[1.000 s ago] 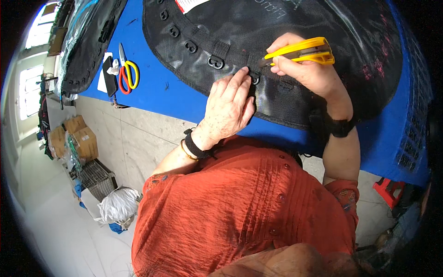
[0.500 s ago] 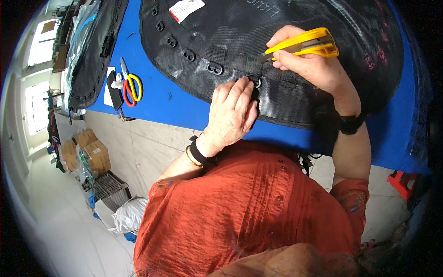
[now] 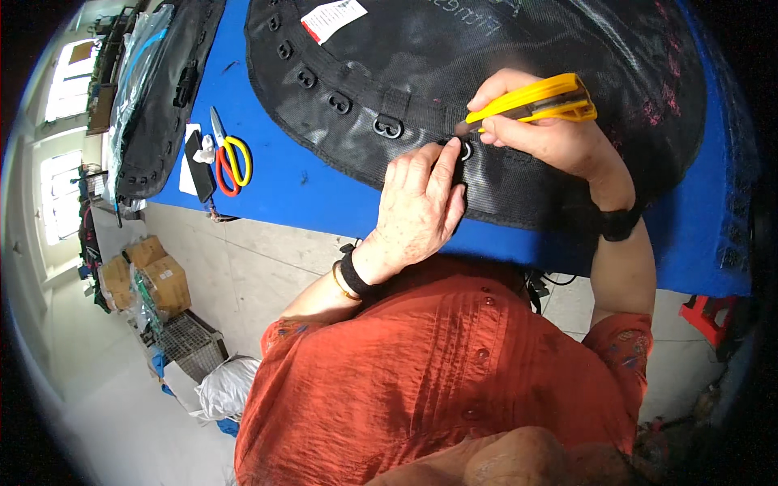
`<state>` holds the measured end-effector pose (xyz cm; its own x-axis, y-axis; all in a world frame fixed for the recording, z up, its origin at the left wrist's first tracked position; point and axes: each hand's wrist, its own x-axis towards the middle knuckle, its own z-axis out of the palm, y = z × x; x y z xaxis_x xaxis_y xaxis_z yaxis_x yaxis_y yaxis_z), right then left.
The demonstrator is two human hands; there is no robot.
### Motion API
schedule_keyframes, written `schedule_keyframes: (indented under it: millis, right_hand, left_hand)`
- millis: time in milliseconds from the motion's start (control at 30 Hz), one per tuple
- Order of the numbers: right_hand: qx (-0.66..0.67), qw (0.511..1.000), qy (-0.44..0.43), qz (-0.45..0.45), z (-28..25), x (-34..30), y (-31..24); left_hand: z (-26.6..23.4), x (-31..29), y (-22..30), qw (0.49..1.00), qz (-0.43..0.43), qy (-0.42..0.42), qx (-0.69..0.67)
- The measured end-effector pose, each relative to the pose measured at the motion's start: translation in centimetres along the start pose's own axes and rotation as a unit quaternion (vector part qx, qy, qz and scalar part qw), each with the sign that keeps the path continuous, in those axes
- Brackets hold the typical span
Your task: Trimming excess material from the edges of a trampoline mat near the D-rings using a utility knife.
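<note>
A large round black mesh mat (image 3: 600, 40) lies on a blue-covered table (image 3: 275, 166). Black plastic buckles (image 3: 387, 126) run along a webbing band near its rim. My left hand (image 3: 417, 202) rests palm down on the rim, fingers stretched out, index fingertip beside a light-coloured ring (image 3: 467, 151). Its thumb lies on the mat. In my right hand (image 3: 559, 142) is a yellow utility knife (image 3: 539, 99), gripped between thumb and fingers. The blade end points left and down at the webbing, just above my left index fingertip. Whether the blade touches the webbing I cannot tell.
Scissors with red and yellow handles (image 3: 232, 158) lie left on the table beside a dark flat object (image 3: 197, 164). Another black mesh piece (image 3: 154, 138) sits farther left. A white label (image 3: 334, 18) is on the mat. Cardboard boxes (image 3: 166, 279) and a wire crate (image 3: 194, 344) stand on the floor.
The mat's buckles and my left hand appear slightly farther right and lower. The knife's blade end has come down closer to my left fingertips; my right hand keeps its grip.
</note>
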<state>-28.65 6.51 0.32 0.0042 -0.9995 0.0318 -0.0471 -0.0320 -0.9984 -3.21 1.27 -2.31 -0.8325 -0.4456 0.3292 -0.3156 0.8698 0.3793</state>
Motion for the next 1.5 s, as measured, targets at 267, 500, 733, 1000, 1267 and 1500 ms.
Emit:
schedule_keyframes:
  millis: [267,500,733,1000,1267,1500]
  right_hand:
    - [-0.068,0.997,-0.019,-0.035,-0.2,0.0,-0.2]
    - [-0.093,0.995,-0.017,-0.044,-0.5,-0.2,-0.3]
    - [-0.116,0.992,-0.035,-0.023,-1.5,-0.4,0.0]
    - [-0.102,0.993,0.035,-0.053,-0.9,-0.2,-0.4]
    - [-0.148,0.985,0.039,-0.078,-1.8,-0.1,0.3]
    - [0.016,0.991,0.125,0.04,-1.9,0.2,1.2]
  left_hand:
    - [-0.3,0.0,0.0,1.0,0.016,-0.01,0.008]
    - [-0.3,0.0,-0.1,1.0,0.024,-0.005,0.004]
    - [-0.1,0.1,0.0,1.0,0.024,0.002,0.011]
    - [-0.2,-0.4,-0.5,0.998,0.057,0.001,0.007]
    - [-0.3,-0.2,-0.3,0.998,0.059,-0.005,0.003]
    - [-0.5,-0.3,-0.5,0.997,0.073,-0.01,-0.009]
